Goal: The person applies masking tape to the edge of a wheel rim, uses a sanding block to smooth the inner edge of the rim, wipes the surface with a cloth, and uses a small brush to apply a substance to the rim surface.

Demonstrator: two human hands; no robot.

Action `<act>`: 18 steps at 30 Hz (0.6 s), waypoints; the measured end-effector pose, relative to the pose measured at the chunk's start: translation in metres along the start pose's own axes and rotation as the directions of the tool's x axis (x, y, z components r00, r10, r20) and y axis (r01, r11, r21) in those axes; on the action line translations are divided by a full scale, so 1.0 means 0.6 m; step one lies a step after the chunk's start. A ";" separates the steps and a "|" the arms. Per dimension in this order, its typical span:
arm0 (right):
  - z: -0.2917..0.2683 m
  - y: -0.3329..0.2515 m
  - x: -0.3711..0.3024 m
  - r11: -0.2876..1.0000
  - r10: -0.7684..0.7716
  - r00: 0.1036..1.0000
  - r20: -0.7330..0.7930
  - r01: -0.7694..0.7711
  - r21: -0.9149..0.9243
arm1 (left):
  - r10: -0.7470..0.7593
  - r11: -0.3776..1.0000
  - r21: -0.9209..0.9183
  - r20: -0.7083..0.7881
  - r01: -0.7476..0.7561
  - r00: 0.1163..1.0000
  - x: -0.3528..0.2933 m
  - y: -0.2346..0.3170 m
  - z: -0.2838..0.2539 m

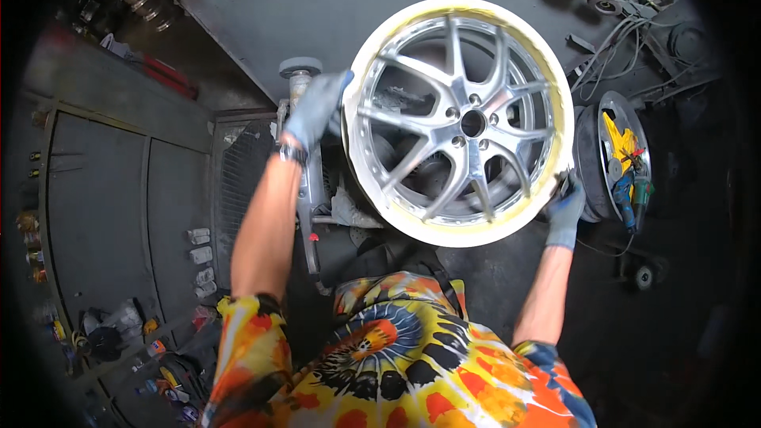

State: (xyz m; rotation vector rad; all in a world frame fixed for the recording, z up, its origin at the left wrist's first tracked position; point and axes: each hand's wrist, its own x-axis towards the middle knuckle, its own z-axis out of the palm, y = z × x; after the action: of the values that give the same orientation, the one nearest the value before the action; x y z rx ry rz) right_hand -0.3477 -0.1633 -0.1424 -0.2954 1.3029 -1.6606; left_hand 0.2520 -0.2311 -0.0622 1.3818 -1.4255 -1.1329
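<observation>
Forearms (263, 226), paired: bare, extended forward.
Left grip (315, 109), grey-gloved, higher; right grip (564, 212), grey-gloved, lower; both clasping, well apart.

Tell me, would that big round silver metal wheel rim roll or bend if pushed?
The big round silver metal wheel rim would probably roll on its edge, being circular. Its broad metal spokes suggest stiffness. It may be heavy: grey-gloved left hand and grey-gloved right hand both hold it.

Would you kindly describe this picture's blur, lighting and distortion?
Head view: motion blur smears the silver multi-spoke metal wheel and softens the grey-gloved left hand; same view, highlights gleam on the spokes, the dark floor sinks into shadow, and the fisheye rim curves to black.
</observation>
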 end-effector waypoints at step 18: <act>0.310 0.007 -0.297 0.618 0.083 0.857 0.509 0.356 -0.701 | -0.346 0.793 -0.609 -0.425 0.019 0.836 -0.212 -0.149 0.119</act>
State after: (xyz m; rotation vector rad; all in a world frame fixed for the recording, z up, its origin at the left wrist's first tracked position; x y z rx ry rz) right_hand -0.1289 -0.1366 -0.0089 -1.3095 1.5375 -0.9046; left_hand 0.2118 -0.0992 -0.1634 1.2502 -0.4791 -1.0834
